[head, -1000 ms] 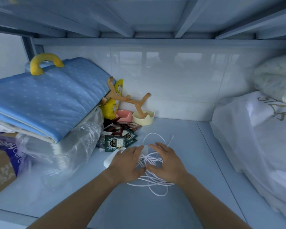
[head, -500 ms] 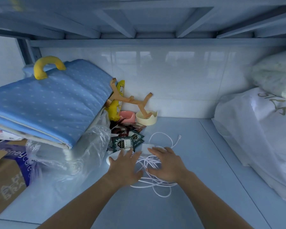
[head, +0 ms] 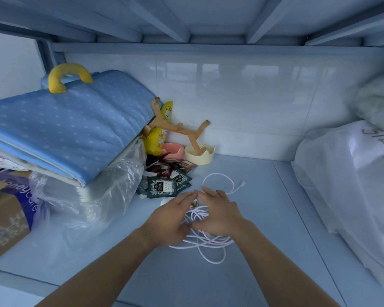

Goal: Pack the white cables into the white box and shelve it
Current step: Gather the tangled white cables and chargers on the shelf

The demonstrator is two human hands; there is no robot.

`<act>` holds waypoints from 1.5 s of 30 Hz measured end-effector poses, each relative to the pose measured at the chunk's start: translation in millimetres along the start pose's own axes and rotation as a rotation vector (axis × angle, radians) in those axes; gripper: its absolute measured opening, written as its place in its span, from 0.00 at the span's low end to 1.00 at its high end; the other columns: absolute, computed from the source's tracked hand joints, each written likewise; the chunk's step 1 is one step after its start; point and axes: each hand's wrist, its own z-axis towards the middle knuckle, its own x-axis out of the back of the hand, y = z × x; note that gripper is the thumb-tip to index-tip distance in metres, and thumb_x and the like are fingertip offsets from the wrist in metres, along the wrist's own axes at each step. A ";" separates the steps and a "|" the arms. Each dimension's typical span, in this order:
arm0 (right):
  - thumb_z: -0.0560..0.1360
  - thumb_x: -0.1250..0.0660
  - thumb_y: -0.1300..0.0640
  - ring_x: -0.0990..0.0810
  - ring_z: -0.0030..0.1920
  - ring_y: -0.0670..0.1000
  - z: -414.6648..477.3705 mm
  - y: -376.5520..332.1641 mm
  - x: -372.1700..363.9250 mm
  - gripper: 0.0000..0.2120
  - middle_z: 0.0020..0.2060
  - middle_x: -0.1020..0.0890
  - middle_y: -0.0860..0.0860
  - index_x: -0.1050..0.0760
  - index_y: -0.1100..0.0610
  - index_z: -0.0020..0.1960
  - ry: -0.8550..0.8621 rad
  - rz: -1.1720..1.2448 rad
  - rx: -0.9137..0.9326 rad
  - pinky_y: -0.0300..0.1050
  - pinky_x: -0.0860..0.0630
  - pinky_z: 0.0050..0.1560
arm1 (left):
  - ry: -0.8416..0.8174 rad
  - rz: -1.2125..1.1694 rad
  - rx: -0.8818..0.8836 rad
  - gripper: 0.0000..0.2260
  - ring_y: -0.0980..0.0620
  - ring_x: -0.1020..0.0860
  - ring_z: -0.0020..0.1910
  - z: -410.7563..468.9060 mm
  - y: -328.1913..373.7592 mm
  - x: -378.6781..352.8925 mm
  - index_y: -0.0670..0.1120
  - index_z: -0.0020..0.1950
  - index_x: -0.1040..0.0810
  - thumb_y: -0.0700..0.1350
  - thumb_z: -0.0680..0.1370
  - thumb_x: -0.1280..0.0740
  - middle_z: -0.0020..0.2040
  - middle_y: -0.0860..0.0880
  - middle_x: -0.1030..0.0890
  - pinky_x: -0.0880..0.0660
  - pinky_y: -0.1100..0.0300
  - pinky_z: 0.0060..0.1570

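A tangle of white cables (head: 208, 241) lies on the pale blue shelf floor (head: 264, 218). One loop with a plug end (head: 242, 184) trails toward the back wall. My left hand (head: 170, 220) and my right hand (head: 218, 216) are cupped over the tangle from both sides, fingertips almost meeting, thumbs tucked into the strands. A small white edge (head: 163, 202) peeks out from under my left fingers; I cannot tell whether it is the white box.
Dark tea sachets (head: 162, 187) lie just behind my left hand. A cream bowl (head: 200, 157) holding a wooden rack and a pink bowl (head: 173, 150) stand at the back. Folded blue bedding (head: 60, 134) over plastic and a cardboard box (head: 7, 218) fill the left. White bagged bedding (head: 350, 185) is on the right.
Both hands have closed in on the cable tangle, with fingertips nearer each other. The view has shifted slightly closer and to the left.
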 end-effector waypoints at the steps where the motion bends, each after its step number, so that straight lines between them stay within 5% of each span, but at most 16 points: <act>1: 0.61 0.33 0.35 0.47 0.72 0.54 1.5 1.3 -2.4 0.40 0.73 0.41 0.43 0.45 0.40 0.70 -0.004 -0.034 0.016 0.61 0.39 0.63 | 0.019 0.005 0.026 0.33 0.51 0.37 0.70 1.4 -1.2 -0.5 0.47 0.74 0.42 0.49 0.71 0.34 0.74 0.50 0.41 0.34 0.59 0.63; 5: 0.62 0.38 0.31 0.39 0.68 0.52 -2.0 6.1 -10.6 0.35 0.67 0.32 0.43 0.37 0.45 0.65 0.130 -0.084 0.047 0.57 0.33 0.57 | -0.051 0.136 0.163 0.31 0.49 0.45 0.74 3.4 -7.4 -2.8 0.49 0.73 0.42 0.54 0.73 0.36 0.75 0.48 0.43 0.45 0.52 0.72; 11: 0.64 0.44 0.31 0.36 0.66 0.50 -16.6 10.2 -22.6 0.33 0.64 0.29 0.44 0.33 0.47 0.64 0.295 -0.176 0.036 0.53 0.33 0.57 | -0.010 0.240 0.235 0.28 0.48 0.36 0.67 -1.1 -3.1 -3.4 0.56 0.70 0.39 0.63 0.71 0.42 0.69 0.50 0.34 0.35 0.50 0.64; 16: 0.61 0.46 0.30 0.47 0.69 0.48 -12.6 3.3 -9.7 0.32 0.69 0.39 0.42 0.28 0.44 0.59 0.050 -0.036 -0.022 0.54 0.39 0.64 | -0.054 0.140 0.191 0.27 0.46 0.37 0.63 -0.7 -12.5 5.7 0.60 0.69 0.38 0.63 0.71 0.40 0.63 0.48 0.34 0.33 0.53 0.60; 20: 0.73 0.50 0.37 0.59 0.74 0.49 -13.6 1.4 -3.7 0.24 0.75 0.54 0.43 0.37 0.40 0.68 -0.118 0.073 -0.118 0.60 0.52 0.70 | -0.189 -0.031 0.136 0.26 0.44 0.41 0.70 -1.3 -21.2 10.1 0.59 0.71 0.41 0.61 0.75 0.41 0.69 0.46 0.37 0.39 0.51 0.67; 27: 0.75 0.37 0.47 0.41 0.72 0.50 -38.3 -15.0 12.1 0.28 0.74 0.44 0.50 0.42 0.47 0.73 0.068 0.159 -0.111 0.41 0.43 0.66 | -0.165 -0.119 0.026 0.21 0.48 0.32 0.58 -8.0 -26.7 17.7 0.61 0.70 0.40 0.61 0.77 0.46 0.58 0.48 0.32 0.32 0.56 0.56; 30: 0.75 0.38 0.41 0.41 0.72 0.54 -47.1 -24.0 3.8 0.32 0.75 0.47 0.54 0.43 0.54 0.73 0.094 0.043 -0.232 0.45 0.42 0.68 | -0.153 -0.124 -0.061 0.19 0.46 0.32 0.58 -9.0 -25.1 15.9 0.59 0.69 0.37 0.55 0.78 0.42 0.59 0.46 0.32 0.31 0.56 0.55; 35: 0.70 0.44 0.34 0.38 0.68 0.56 -47.8 -43.9 -12.7 0.30 0.70 0.37 0.52 0.35 0.52 0.65 0.106 -0.239 -0.420 0.56 0.39 0.62 | -0.120 -0.022 -0.072 0.21 0.43 0.35 0.59 -12.0 -20.1 8.8 0.58 0.70 0.39 0.50 0.78 0.40 0.58 0.44 0.29 0.33 0.54 0.57; 41: 0.67 0.41 0.33 0.40 0.69 0.56 -52.2 -58.3 -33.2 0.30 0.71 0.38 0.51 0.35 0.43 0.66 0.265 -0.279 -0.622 0.56 0.40 0.61 | -0.086 -0.009 -0.107 0.21 0.44 0.31 0.56 -14.9 -20.2 4.6 0.59 0.69 0.38 0.49 0.77 0.39 0.58 0.45 0.29 0.31 0.53 0.55; 45: 0.66 0.41 0.29 0.32 0.62 0.56 -53.0 -60.1 -38.5 0.28 0.64 0.29 0.49 0.31 0.41 0.62 0.370 -0.272 -0.683 0.52 0.38 0.56 | -0.025 0.043 -0.092 0.21 0.44 0.31 0.58 -19.6 -18.4 -5.3 0.58 0.71 0.41 0.51 0.78 0.42 0.62 0.45 0.31 0.31 0.53 0.54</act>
